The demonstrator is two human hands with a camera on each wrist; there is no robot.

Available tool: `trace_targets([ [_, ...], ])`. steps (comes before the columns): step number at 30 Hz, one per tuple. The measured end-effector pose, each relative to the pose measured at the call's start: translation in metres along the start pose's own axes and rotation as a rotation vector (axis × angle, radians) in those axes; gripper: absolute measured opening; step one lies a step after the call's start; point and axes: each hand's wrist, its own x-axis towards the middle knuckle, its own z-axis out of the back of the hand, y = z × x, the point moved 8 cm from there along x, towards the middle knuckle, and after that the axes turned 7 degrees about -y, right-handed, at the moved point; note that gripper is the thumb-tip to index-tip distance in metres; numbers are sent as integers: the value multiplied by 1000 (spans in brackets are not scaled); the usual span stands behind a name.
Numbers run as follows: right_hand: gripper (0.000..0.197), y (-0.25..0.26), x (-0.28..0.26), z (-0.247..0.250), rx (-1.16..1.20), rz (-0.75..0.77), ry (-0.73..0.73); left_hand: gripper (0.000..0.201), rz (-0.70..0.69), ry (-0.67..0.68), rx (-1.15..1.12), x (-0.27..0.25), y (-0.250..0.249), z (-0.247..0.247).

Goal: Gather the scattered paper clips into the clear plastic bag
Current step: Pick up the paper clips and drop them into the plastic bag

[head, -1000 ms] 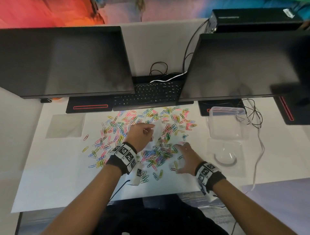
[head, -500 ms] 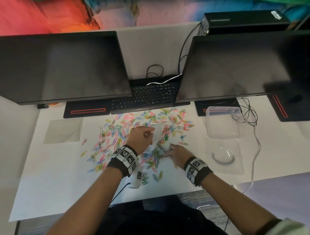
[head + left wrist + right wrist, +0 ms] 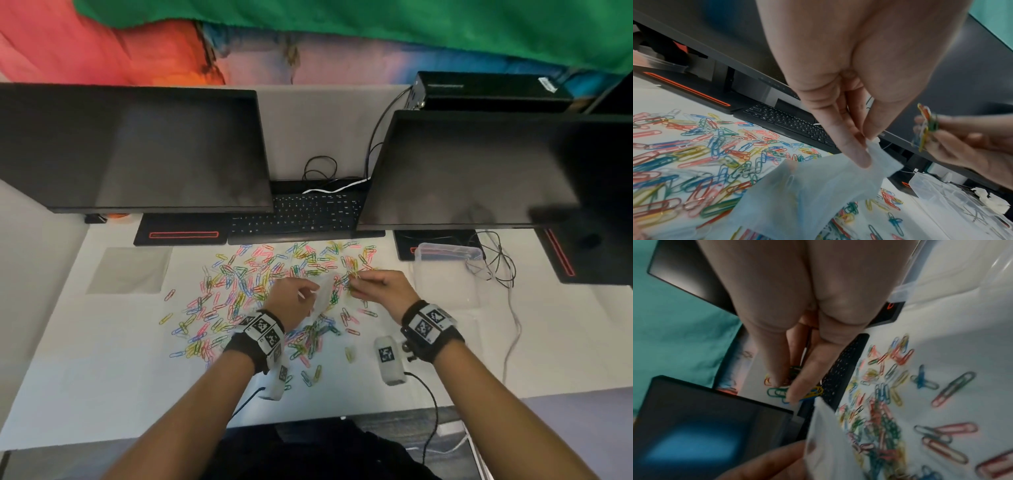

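Several colourful paper clips point(image 3: 246, 284) lie scattered on the white desk point(image 3: 85, 377) below the keyboard. My left hand point(image 3: 301, 294) pinches the top edge of the clear plastic bag point(image 3: 323, 294) and holds it lifted above the clips; the left wrist view shows the bag point(image 3: 818, 194) hanging from the fingertips point(image 3: 863, 155). My right hand point(image 3: 363, 282) pinches a small bunch of clips point(image 3: 925, 126), raised just right of the bag's top. The right wrist view shows these clips point(image 3: 793, 386) between the fingers, close to the bag's edge point(image 3: 822, 426).
Two dark monitors point(image 3: 137, 150) overhang the back of the desk, with a keyboard point(image 3: 301, 212) between them. A clear plastic box point(image 3: 445, 270) and loose cables point(image 3: 500, 263) lie at the right. A grey pad point(image 3: 130, 270) lies at the left.
My right hand has picked up a bunch of clips from the desk and risen up and right, level with the bag's top. My left hand keeps holding the bag.
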Motion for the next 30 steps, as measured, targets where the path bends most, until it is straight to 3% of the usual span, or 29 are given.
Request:
trace_targets([
  [6, 28, -10, 3, -41, 14, -20, 23, 23, -16, -29, -16, -3, -11, -2],
  [11, 13, -2, 3, -49, -426, 197, -98, 17, 57, -90, -129, 1, -12, 9],
  [15, 6, 15, 0, -56, -665, 317, -146, 27, 37, -150, -159, 0, -21, 11],
  [18, 23, 26, -3, -57, -808, 404, -133, 17, 27, -154, -201, -2, -30, 9],
  [20, 18, 30, -2, -55, -852, 431, -130, 15, 30, -154, -214, -3, -32, 10],
  [26, 26, 31, -4, -57, -941, 437, -61, 22, 39, -157, -201, -4, -34, 13],
  [30, 33, 24, -3, -64, -1006, 440, 131, 25, 36, -181, -168, -5, -35, 15],
])
